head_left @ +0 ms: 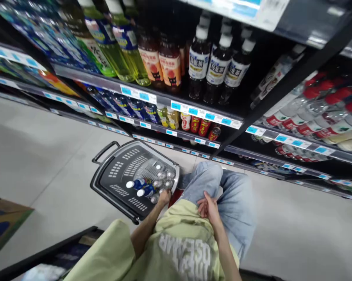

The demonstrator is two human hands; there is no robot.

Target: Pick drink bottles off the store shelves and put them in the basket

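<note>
My left hand point(164, 197) reaches into a grey shopping basket point(109, 181), its fingers closed at the top of a bottle near the basket's right side; part of the grip is hidden. Around it stand several clear bottles point(161, 175) with pale caps. Two blue-labelled bottles with white caps point(148, 191) lean just left of that hand. Over my lap, my right hand point(208, 207) rests near my thigh, fingers loosely curled and apart, with nothing visible in it.
Ahead run shelves with price strips point(205, 113), bearing dark tea bottles point(217, 66), yellow-green bottles point(124, 43) and red-capped bottles point(319, 105). Small cans point(203, 127) stand lower. A cardboard box point(7, 222) is at left; a black-edged display point(73, 249) lies close behind the basket.
</note>
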